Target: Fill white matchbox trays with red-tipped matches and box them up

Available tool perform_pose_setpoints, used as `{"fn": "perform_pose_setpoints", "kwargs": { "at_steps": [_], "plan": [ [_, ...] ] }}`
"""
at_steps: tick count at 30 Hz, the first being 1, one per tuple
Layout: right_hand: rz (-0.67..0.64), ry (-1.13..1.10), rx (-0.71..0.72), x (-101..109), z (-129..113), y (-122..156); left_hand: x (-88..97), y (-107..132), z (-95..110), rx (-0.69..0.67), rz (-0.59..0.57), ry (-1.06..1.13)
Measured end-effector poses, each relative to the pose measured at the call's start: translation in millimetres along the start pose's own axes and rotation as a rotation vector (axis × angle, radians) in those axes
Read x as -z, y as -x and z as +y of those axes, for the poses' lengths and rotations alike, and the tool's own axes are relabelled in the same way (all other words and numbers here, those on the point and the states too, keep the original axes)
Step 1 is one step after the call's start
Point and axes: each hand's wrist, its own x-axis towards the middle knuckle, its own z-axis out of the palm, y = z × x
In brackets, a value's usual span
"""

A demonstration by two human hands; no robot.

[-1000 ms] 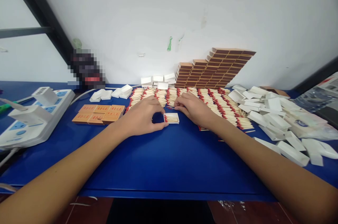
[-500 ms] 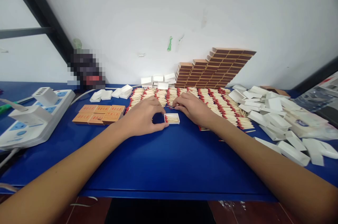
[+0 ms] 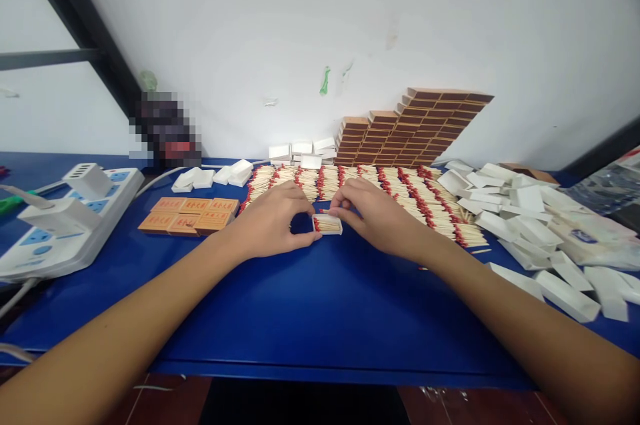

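A small white matchbox tray with red-tipped matches in it lies on the blue table. My left hand curls round its left end, thumb and forefinger touching the tray. My right hand is at the tray's right end, fingers pinched together just above its far edge; what they pinch is too small to make out. Behind both hands lies a wide row of loose red-tipped matches.
Orange closed matchboxes lie at the left, a white power strip further left. Brown sleeves are stacked against the wall. White empty trays are heaped at the right, a few more trays at the back.
My right hand has drawn back from the match row to the tray's right end and pinched its fingers. The left hand has stayed on the tray.
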Motion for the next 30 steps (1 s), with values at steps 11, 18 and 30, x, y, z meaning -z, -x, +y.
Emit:
{"fn": "perform_pose_setpoints", "kwargs": {
  "at_steps": [11,18,30],
  "plan": [
    [0.081,0.059,0.013,1,14,-1,-1.8,0,-3,-0.005,0.001,-0.005],
    [0.044,0.146,-0.035,-16,26,-13,-0.3,0,0,0.006,-0.006,0.009],
    [0.028,0.196,-0.050,-15,27,-15,1.0,0,1,0.009,-0.014,0.014]
  ]
}}
